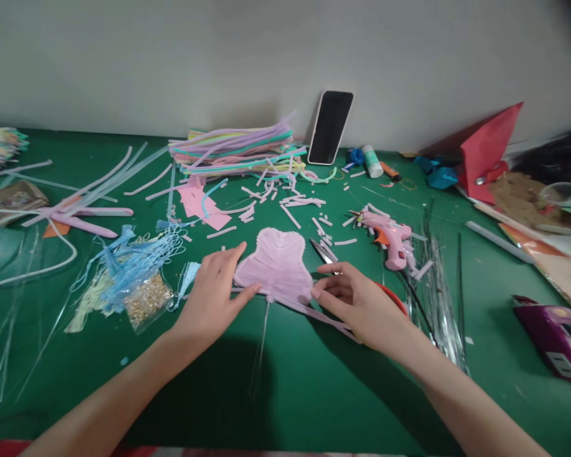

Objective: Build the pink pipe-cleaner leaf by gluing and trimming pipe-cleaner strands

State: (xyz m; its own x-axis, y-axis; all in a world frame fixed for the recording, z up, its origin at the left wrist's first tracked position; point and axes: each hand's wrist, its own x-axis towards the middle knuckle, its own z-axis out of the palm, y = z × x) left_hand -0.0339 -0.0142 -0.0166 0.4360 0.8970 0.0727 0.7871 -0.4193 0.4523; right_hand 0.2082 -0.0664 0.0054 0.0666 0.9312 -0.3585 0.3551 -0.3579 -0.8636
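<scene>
A pale purple shape made of fuzzy stems (280, 263) lies on the green table, with a wavy edge and long stems trailing from its lower side to the right. My left hand (214, 289) is at its left edge, thumb and fingers spread apart. On the other side, my right hand (354, 301) has its bent fingertips at the lower right edge of the shape; whether they pinch it is hard to tell. A thin clear strand hangs down from the bottom middle of the shape. Scissors (324, 251) with red handles lie partly hidden behind my right hand.
Behind are a bundle of pastel stems (238, 149), cut pieces and a leaning phone (332, 127). Blue tassels (133, 260) and a bag of gold beads (148, 299) lie left. To the right are a pink glue gun (389, 238), clear strips and a purple device (554, 339).
</scene>
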